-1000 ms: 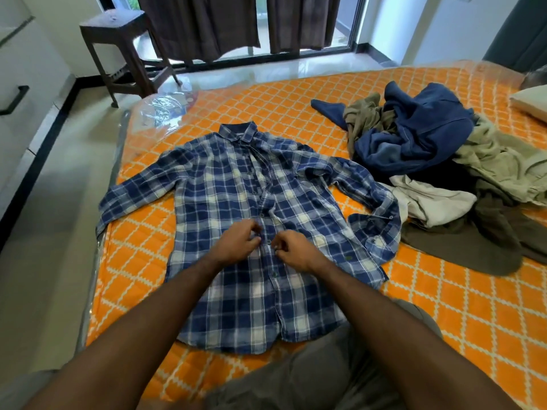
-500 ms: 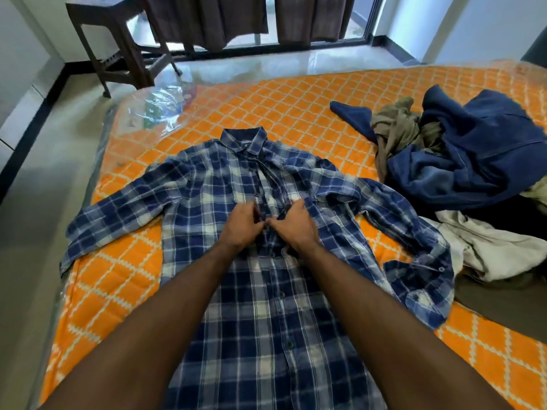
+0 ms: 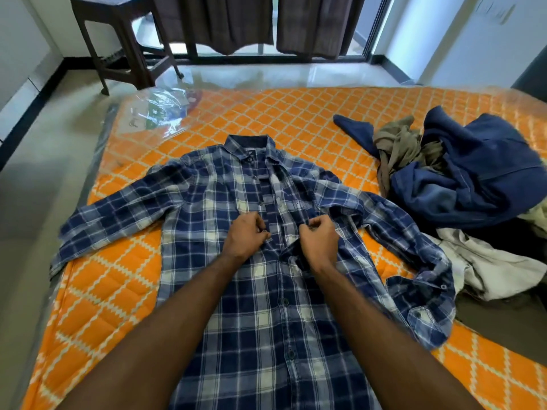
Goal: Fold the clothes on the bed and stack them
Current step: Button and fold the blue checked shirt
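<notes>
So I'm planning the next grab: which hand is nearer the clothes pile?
Right. The right hand grips the shirt placket on the side toward the pile, which lies farther to its right. The left hand sits on the placket's far side.

floor (image 3: 236, 75): glossy pale tile | dark wooden stool (image 3: 118, 39) far left | brown curtains (image 3: 236, 22) over bright window

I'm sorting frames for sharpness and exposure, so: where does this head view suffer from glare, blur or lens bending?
Head view: daylight from the window makes glare on the glossy floor and the clear plastic on the bed; the wide lens bends the bed's far edge and room lines; the forearms near the bottom edge look softly smeared; the plaid shirt and both hands, left hand, right hand, stay fairly sharp.
</notes>
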